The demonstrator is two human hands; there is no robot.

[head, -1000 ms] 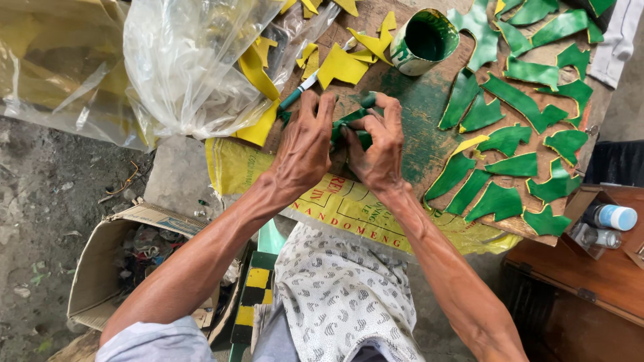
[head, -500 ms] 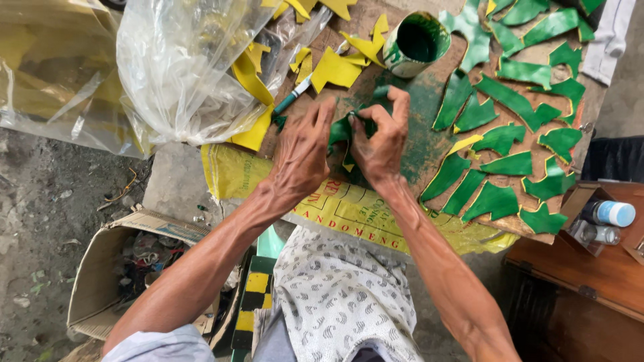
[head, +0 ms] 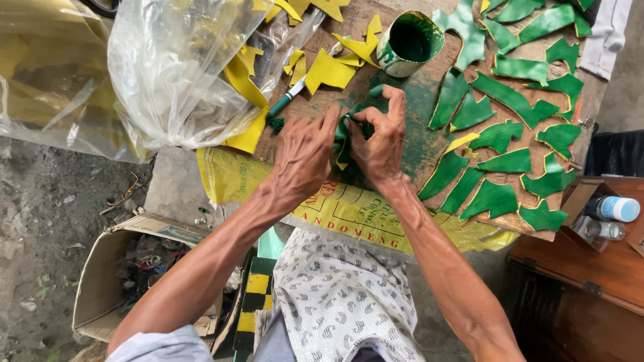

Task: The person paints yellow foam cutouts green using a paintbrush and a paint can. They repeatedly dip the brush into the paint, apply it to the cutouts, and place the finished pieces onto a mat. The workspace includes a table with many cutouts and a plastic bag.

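Both hands meet mid-tabletop (head: 402,127). Green piece (head: 343,137) sits btwn them, long axis running near-to-far, yellow edge at its near end. Left hand (head: 302,157) pinches its left side, right hand (head: 379,137) grips the right, thumb curled over; both wrists low, about equally close. Brush (head: 290,99) lies just left, paint can (head: 408,43) beyond.

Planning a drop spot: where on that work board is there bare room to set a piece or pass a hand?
Bare wood: a strip of the board between the paint can and the right hand. Crowded: the right half, packed with green pieces; the top left, under yellow pieces, brush and plastic bag. Both hands, left hand included, fill the near centre.
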